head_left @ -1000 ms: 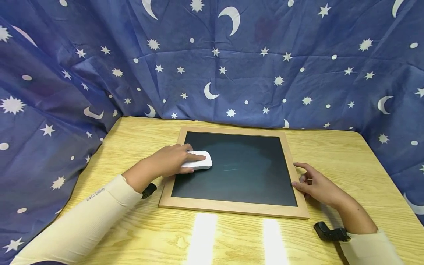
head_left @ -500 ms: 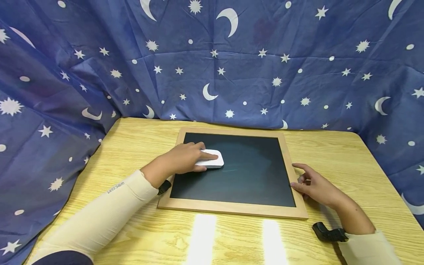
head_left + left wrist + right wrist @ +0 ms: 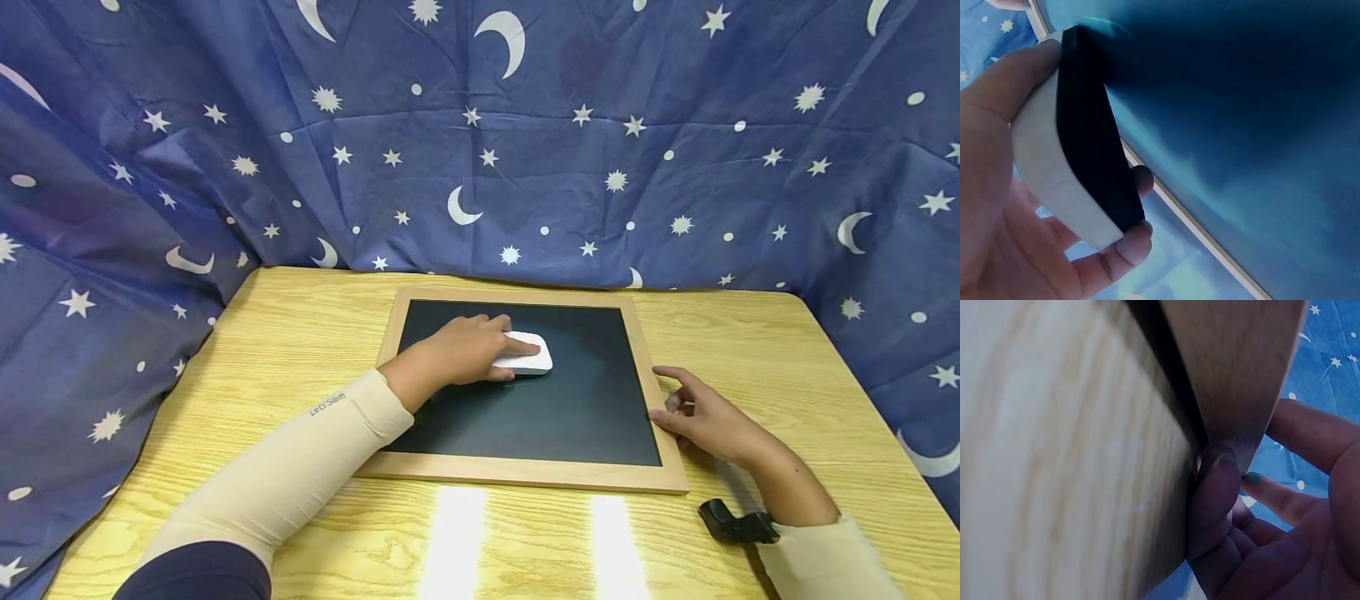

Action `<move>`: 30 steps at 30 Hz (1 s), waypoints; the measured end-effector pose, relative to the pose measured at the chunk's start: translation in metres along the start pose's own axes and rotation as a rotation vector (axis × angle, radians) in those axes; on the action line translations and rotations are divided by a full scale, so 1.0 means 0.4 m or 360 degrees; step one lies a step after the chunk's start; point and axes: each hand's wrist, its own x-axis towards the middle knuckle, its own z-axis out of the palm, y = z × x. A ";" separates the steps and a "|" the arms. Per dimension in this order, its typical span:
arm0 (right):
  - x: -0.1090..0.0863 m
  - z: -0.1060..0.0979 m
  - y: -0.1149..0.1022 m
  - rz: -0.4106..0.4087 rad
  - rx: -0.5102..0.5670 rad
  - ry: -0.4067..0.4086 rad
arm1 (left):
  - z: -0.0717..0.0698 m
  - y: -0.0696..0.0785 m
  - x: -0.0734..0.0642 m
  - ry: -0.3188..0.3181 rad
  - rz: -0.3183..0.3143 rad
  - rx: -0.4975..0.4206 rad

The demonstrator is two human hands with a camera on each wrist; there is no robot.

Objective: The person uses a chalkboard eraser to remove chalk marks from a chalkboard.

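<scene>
On the table lies a chalkboard with a dark green surface and a light wooden frame. My left hand grips a white chalkboard eraser on the board's upper middle, index finger stretched along its top. In the left wrist view, the eraser's black felt shows, thumb on one side and fingertips on the other. My right hand holds the board's right frame edge. Seen from the right wrist, curled fingers sit at the underside of the wooden frame.
The wood-grain table extends around the board, with two bright reflections at its front. A blue curtain with white moons and stars hangs behind and along the sides. A black wrist device is on the right forearm.
My left hand has slid the eraser rightward across the board, from near its left edge to the upper middle. A faint chalk line seen earlier no longer shows. My right hand stays at the frame.
</scene>
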 end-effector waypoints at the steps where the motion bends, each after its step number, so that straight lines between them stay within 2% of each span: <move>1: 0.001 0.001 -0.001 -0.0001 -0.0005 0.0001 | -0.001 0.000 -0.002 -0.0008 -0.0007 -0.0006; 10: 0.000 0.003 -0.010 0.0014 0.0009 -0.0001 | 0.005 -0.026 -0.058 -0.0012 -0.0041 0.0006; 15: -0.001 0.002 -0.008 0.0005 0.0005 -0.0008 | 0.009 -0.048 -0.106 0.0011 -0.0061 0.0035; 23: -0.002 -0.001 -0.005 0.0011 -0.0017 -0.0005 | 0.016 -0.082 -0.188 0.0079 -0.0088 -0.0007; 30: -0.001 0.002 -0.010 -0.0018 0.0001 -0.0027 | 0.017 -0.097 -0.217 0.0124 -0.0066 -0.0001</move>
